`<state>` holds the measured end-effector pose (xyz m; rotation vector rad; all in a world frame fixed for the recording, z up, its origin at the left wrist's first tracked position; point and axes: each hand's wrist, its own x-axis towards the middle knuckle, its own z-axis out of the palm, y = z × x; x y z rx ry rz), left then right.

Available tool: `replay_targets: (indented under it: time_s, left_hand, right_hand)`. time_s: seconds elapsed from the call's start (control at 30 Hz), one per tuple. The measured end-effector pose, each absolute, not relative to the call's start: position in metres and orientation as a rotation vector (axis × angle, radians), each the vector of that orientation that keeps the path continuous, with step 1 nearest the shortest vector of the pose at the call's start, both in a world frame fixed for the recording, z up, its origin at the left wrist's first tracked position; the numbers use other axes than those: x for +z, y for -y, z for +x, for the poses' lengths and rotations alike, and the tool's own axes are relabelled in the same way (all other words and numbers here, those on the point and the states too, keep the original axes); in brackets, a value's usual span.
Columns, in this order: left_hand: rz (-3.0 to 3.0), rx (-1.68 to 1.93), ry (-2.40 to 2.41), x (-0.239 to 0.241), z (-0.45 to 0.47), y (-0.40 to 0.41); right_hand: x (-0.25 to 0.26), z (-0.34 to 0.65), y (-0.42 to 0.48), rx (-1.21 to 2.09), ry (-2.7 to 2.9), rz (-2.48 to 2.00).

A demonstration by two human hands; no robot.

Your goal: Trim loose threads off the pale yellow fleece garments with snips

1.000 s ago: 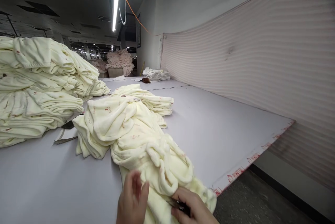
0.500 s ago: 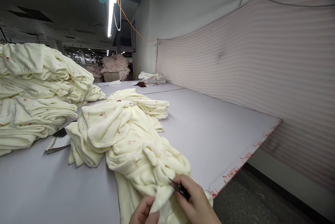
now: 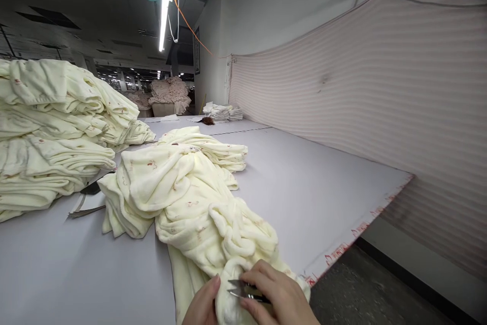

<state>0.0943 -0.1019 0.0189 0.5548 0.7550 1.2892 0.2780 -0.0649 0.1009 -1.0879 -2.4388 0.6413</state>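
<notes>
A pale yellow fleece garment [image 3: 190,208] with small reddish prints lies bunched on the table, its near end hanging toward me. My left hand [image 3: 202,303] pinches a fold of it at the bottom of the view, thumb on top. In my right hand [image 3: 279,294] are thread snips [image 3: 243,290], held between thumb and fingers. Their two blades stand apart and point left, right over the fabric fold beside my left thumb. Whether a thread lies between the blades is too small to tell.
On the left rises a tall pile of similar folded yellow garments [image 3: 57,127]. Papers [image 3: 87,204] lie partly under the garment. Far back on the table [image 3: 319,173] are white stacks [image 3: 220,111] and a dark reddish-brown tuft [image 3: 207,120]. A striped pinkish cloth [image 3: 342,81] covers the right wall.
The snips have turned, so their separated blades now show over the fold. Both hands have shifted along the fabric, and a rounded fold now lies between them. The view has shifted slightly.
</notes>
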Motion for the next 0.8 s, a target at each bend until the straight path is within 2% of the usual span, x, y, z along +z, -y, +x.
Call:
replay_targets:
  time_s: [0.2, 0.4, 0.67, 0.8]
  left_hand:
    - [0.598, 1.19, -0.67, 0.04, 0.094, 0.1]
    - [0.718, 1.152, -0.609, 0.048, 0.094, 0.098]
    - [1.058, 1.244, -0.96, 0.082, 0.091, 0.06]
    - [1.004, 1.263, -0.992, 0.073, 0.096, 0.03]
  right_hand:
    - [0.098, 0.272, 0.061, 0.587, 2.433, -1.078]
    - [0.096, 0.276, 0.065, 0.315, 2.516, -1.014]
    - [0.082, 0.294, 0.053, 0.668, 2.044, -1.231]
    - [0.063, 0.293, 0.07, 0.787, 2.153, -1.18]
